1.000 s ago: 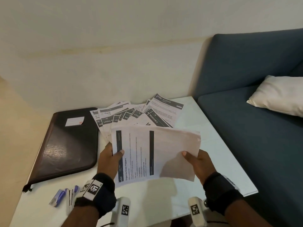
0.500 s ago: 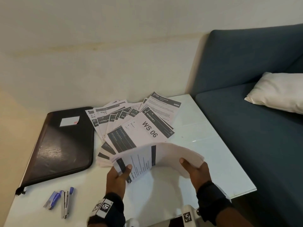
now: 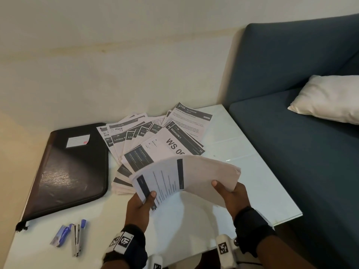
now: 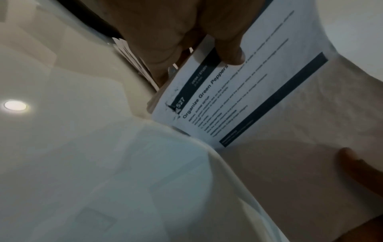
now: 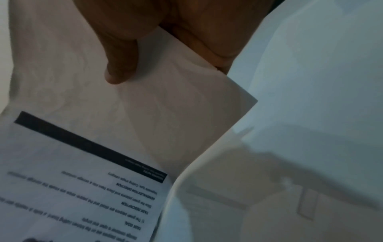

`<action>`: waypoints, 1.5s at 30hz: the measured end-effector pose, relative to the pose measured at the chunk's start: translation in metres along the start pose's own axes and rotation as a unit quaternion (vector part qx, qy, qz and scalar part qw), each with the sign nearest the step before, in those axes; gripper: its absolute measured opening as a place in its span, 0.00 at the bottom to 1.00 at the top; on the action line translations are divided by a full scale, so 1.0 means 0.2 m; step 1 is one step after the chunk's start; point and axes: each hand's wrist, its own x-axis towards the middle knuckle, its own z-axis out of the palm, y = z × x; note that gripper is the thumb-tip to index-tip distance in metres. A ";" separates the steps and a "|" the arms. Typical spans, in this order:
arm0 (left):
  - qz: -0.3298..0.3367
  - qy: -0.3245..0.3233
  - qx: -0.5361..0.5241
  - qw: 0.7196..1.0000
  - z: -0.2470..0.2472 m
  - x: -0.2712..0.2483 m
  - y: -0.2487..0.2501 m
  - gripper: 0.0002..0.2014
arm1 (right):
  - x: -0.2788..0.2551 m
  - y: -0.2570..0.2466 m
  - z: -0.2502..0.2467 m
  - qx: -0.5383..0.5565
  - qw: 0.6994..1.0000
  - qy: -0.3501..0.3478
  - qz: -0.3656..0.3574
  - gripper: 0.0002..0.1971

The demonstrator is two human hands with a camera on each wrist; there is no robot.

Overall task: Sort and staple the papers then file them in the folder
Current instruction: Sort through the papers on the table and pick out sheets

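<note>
Lowered since a second ago, the held stack of papers (image 3: 196, 177) now tilts flat-ward and bows upward between my hands, uncovering the "WS 06" sheet (image 3: 172, 146) behind it. My left hand (image 3: 138, 206) pinches the stack's near-left corner, thumb on the printed top page and fingers curled beneath; the left wrist view shows that thumb beside the heading "Organize Green Peppers". My right hand (image 3: 232, 197) grips the right edge, thumb pressed on the blank part of the page, fingers hidden under the paper. Both wrists hover above the front half of the white table (image 3: 258, 183), clear of its surface.

Loose sheets (image 3: 136, 136) lie fanned across the table's back middle, their left edges touching the dark folder (image 3: 66, 171), which lies closed along the left edge. A stapler (image 3: 76, 239) and a small blue box (image 3: 60, 234) lie near the front left corner. Bare tabletop remains along the right edge, which abuts a blue sofa (image 3: 291, 133) carrying a white cushion (image 3: 328, 96).
</note>
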 end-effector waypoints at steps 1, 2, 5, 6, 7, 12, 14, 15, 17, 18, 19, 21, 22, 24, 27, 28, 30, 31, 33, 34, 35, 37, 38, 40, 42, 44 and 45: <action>0.000 0.005 -0.001 1.000 0.00 0.01 0.00 0.11 | 0.00 0.00 0.01 -0.002 1.000 -0.008 0.000 0.06; -0.004 0.009 0.001 1.000 0.00 0.01 0.00 0.10 | -0.01 0.00 0.01 -0.005 1.000 -0.015 0.004 0.07; -0.027 0.024 0.014 0.999 0.00 0.01 -0.01 0.08 | 0.01 0.03 0.01 -0.009 1.000 -0.009 0.014 0.09; -0.026 0.030 0.020 0.999 0.00 0.02 0.00 0.08 | 0.02 0.03 0.00 -0.015 1.000 -0.001 0.006 0.10; -0.018 0.038 0.032 0.999 -0.02 0.02 0.02 0.07 | 0.04 0.02 0.00 -0.025 1.000 0.007 -0.009 0.13; 0.136 0.027 0.217 0.966 -0.09 0.03 0.35 0.05 | 0.09 -0.19 -0.02 -0.221 0.953 0.138 -0.153 0.47; 0.268 0.017 0.346 0.899 -0.11 0.00 0.51 0.05 | 0.05 -0.30 0.01 -0.296 0.914 0.067 -0.269 0.44; 0.321 0.010 0.402 0.858 -0.11 -0.01 0.56 0.08 | 0.04 -0.35 0.05 -0.318 0.895 0.013 -0.313 0.41; 0.351 0.008 0.471 0.809 -0.12 -0.03 0.63 0.15 | 0.00 -0.40 0.11 -0.320 0.870 -0.068 -0.368 0.32; 0.351 0.011 0.487 0.800 -0.12 -0.04 0.66 0.16 | 0.00 -0.41 0.13 -0.296 0.870 -0.092 -0.382 0.26; 0.347 0.011 0.500 0.793 -0.12 -0.05 0.68 0.16 | 0.00 -0.42 0.14 -0.264 0.880 -0.112 -0.378 0.21; 0.367 0.006 0.507 0.780 -0.12 -0.07 0.69 0.14 | 0.00 -0.43 0.15 -0.217 0.909 -0.133 -0.329 0.16; 0.371 0.001 0.497 0.785 -0.14 -0.07 0.69 0.12 | 0.00 -0.43 0.14 -0.207 0.919 -0.134 -0.308 0.14; 0.320 -0.015 0.417 0.850 -0.19 -0.04 0.69 0.06 | 0.00 -0.42 0.12 -0.189 0.932 -0.132 -0.279 0.08; 0.217 -0.041 0.245 0.944 -0.29 0.02 0.63 0.06 | 0.00 -0.40 0.11 -0.134 0.958 -0.122 -0.223 0.05; 0.186 -0.039 0.158 0.969 -0.30 0.03 0.60 0.08 | 0.00 -0.39 0.11 -0.115 0.965 -0.114 -0.206 0.05; 0.100 -0.072 -0.050 0.991 -0.26 0.01 0.55 0.16 | -0.01 -0.38 0.13 -0.078 0.975 -0.099 -0.183 0.08; 0.064 -0.097 -0.120 0.986 -0.22 -0.01 0.52 0.20 | -0.01 -0.37 0.14 -0.057 0.979 -0.093 -0.171 0.08; 0.064 -0.093 -0.134 0.984 -0.12 -0.03 0.47 0.17 | -0.02 -0.36 0.17 -0.018 0.986 -0.082 -0.146 0.07; 0.083 -0.068 -0.112 0.988 -0.08 -0.04 0.46 0.13 | -0.03 -0.35 0.18 -0.006 0.988 -0.076 -0.138 0.07; 0.099 -0.039 -0.095 0.990 -0.04 -0.04 0.45 0.12 | -0.03 -0.33 0.20 0.003 0.989 -0.067 -0.135 0.06; 0.119 0.007 -0.094 0.988 0.00 -0.04 0.45 0.12 | -0.04 -0.30 0.22 0.018 0.988 -0.050 -0.142 0.06; 0.126 0.021 -0.097 0.987 0.02 -0.04 0.45 0.12 | -0.05 -0.29 0.23 0.029 0.987 -0.044 -0.150 0.08; 0.132 0.032 -0.094 0.986 0.03 -0.04 0.42 0.12 | -0.06 -0.25 0.25 0.044 0.985 -0.041 -0.160 0.13; 0.122 0.029 -0.087 0.988 0.05 -0.05 0.38 0.12 | -0.07 -0.18 0.26 0.039 0.986 -0.040 -0.157 0.15; 0.095 0.021 -0.079 0.992 0.05 -0.06 0.32 0.13 | -0.08 -0.10 0.27 0.019 0.989 -0.048 -0.135 0.15; 0.081 0.013 -0.076 0.994 0.05 -0.07 0.29 0.13 | -0.09 -0.08 0.26 0.012 0.991 -0.048 -0.127 0.14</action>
